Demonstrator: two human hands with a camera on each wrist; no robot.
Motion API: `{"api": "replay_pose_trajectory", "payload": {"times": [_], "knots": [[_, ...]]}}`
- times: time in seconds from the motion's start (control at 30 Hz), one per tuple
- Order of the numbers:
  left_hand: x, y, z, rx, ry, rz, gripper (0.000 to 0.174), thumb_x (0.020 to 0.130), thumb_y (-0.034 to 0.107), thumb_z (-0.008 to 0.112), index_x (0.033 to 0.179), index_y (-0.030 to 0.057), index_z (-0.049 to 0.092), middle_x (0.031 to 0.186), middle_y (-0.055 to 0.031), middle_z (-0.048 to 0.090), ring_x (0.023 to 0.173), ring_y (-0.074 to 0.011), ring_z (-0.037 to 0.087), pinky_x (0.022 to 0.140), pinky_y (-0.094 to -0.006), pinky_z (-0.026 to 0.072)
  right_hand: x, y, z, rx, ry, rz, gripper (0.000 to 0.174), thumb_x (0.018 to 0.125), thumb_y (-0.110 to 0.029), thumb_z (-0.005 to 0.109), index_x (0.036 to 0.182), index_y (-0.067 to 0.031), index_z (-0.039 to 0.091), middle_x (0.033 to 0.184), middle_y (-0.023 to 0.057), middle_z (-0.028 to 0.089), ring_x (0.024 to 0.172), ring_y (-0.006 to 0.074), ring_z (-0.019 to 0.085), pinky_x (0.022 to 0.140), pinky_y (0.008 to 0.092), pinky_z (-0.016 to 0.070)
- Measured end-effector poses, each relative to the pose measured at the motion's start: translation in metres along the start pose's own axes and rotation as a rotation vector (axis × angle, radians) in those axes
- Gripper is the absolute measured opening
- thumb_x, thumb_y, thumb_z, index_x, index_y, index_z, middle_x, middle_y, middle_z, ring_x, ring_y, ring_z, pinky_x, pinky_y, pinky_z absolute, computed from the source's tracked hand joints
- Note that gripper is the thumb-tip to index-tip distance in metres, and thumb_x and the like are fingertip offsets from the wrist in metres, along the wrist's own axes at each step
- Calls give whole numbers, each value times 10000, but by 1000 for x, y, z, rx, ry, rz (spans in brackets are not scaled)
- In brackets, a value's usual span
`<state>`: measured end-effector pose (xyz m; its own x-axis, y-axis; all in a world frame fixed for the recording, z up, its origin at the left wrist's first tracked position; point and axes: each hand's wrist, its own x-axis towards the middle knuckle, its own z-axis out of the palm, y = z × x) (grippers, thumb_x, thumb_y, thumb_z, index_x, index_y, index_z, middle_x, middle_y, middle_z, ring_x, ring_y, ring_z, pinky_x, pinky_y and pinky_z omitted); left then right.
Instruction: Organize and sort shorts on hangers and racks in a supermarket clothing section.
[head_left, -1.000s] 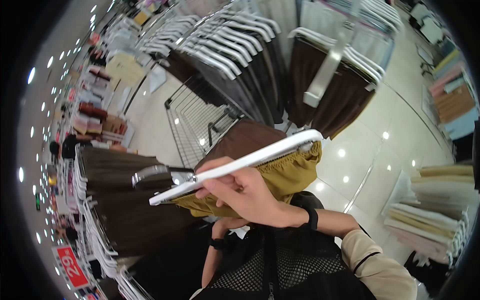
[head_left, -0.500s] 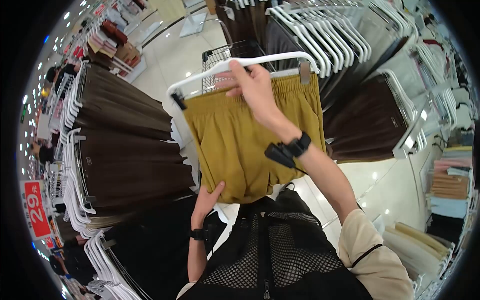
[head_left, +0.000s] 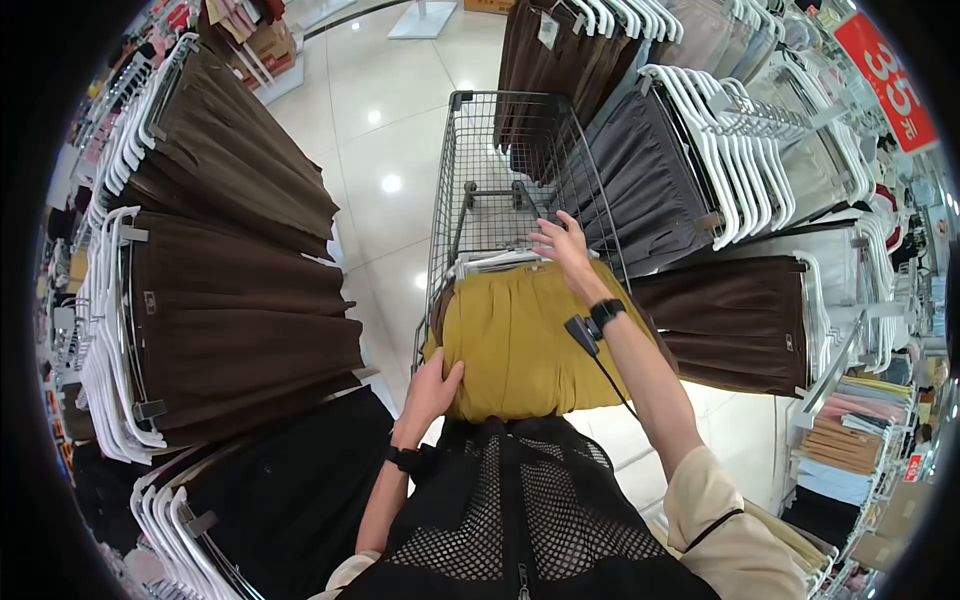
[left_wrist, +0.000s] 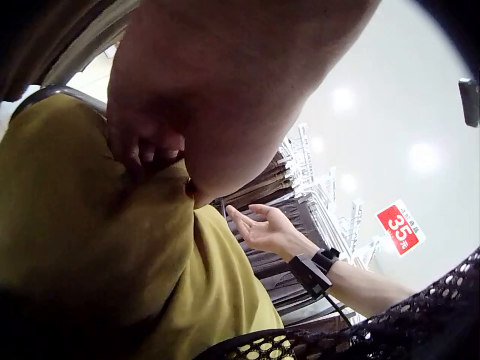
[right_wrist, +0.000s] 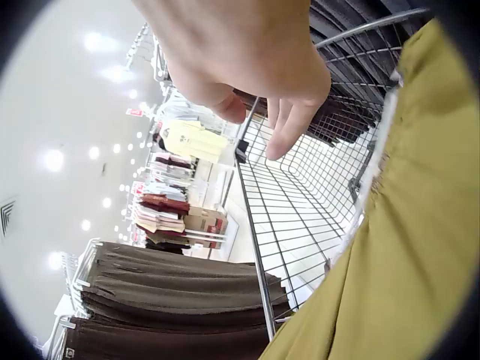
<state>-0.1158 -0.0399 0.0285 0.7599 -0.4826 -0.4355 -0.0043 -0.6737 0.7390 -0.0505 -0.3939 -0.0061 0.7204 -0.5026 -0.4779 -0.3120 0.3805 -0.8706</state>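
Left hand [head_left: 430, 388] grips mustard garment [head_left: 520, 340], fingers [left_wrist: 142, 154] curled in wrist view only.

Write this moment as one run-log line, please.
left hand grips yellow shorts | right hand open above hanger | yellow shorts lie on wire cart

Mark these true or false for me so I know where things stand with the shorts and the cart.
1. The mustard shorts lie on top of the wire shopping cart. True.
2. The right hand grips the shorts' waistband. False: its fingers are spread above the waistband and hold nothing.
3. The left hand is on the side of the shorts nearest the person. True.
4. The red price sign reads 29. False: it reads 35.
5. Brown garments hang on white hangers to the left of the cart. True.
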Motion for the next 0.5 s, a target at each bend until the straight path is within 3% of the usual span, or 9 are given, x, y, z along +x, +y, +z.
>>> {"api": "replay_pose_trajectory", "payload": {"times": [0.03, 0.1, 0.23, 0.3, 0.37, 0.47, 0.5], "knots": [[4, -4, 1, 37, 3, 12, 479, 1035, 341, 636, 1314, -39, 553, 1116, -353, 700, 1088, -552, 643, 925, -547, 534, -6, -5, -6, -4, -27, -33, 555, 1101, -160, 547, 1581, 24, 338, 1395, 209, 659, 1112, 294, 741, 879, 393, 650], [12, -9, 3, 118, 4, 44, 538, 1042, 347, 616, 1419, -17, 494, 1073, -358, 709, 1037, -543, 669, 906, -590, 532, -22, -13, -27, -120, -143, -22, 500, 1077, -147, 598, 1532, 1, 451, 1356, 184, 695, 1094, 251, 745, 871, 372, 630], [24, -2, -3, 130, -52, 9, 560, 1057, 313, 588, 1481, -14, 426, 1072, -371, 702, 1039, -555, 661, 914, -597, 527, -82, -1, -71, -419, -281, -74, 406, 1069, -171, 614, 1446, -28, 573, 1298, 161, 736, 1117, 205, 738, 884, 347, 593], [30, -2, -3, 129, -77, -21, 539, 1063, 292, 582, 1484, -5, 423, 1119, -377, 690, 1095, -550, 649, 933, -586, 518, -106, 28, -101, -676, -232, -298, 427, 1052, -176, 630, 1444, -21, 562, 1333, 200, 710, 1184, 291, 713, 962, 388, 568], [33, 1, -1, 151, -70, -29, 529, 1066, 284, 579, 1481, -8, 430, 1110, -365, 698, 1083, -544, 656, 927, -584, 520, -148, 23, -117, -1014, -150, -409, 454, 1005, -131, 655, 1433, -17, 558, 1354, 249, 671, 1253, 384, 654, 1062, 440, 517], [29, 4, 2, 158, -60, -36, 480, 1068, 274, 573, 1443, -11, 482, 1127, -346, 706, 1075, -527, 664, 924, -564, 528, -184, 25, -147, -1174, 49, -356, 477, 959, -84, 660, 1419, -13, 557, 1395, 281, 615, 1321, 452, 574, 1134, 501, 451], [27, 4, 2, 157, -53, -38, 460, 1069, 271, 571, 1424, -12, 507, 1138, -339, 708, 1074, -520, 666, 924, -554, 531, -188, 30, -161, -1245, 170, -424, 481, 954, -78, 657, 1418, -8, 553, 1402, 284, 606, 1327, 459, 563, 1132, 510, 446]]}}
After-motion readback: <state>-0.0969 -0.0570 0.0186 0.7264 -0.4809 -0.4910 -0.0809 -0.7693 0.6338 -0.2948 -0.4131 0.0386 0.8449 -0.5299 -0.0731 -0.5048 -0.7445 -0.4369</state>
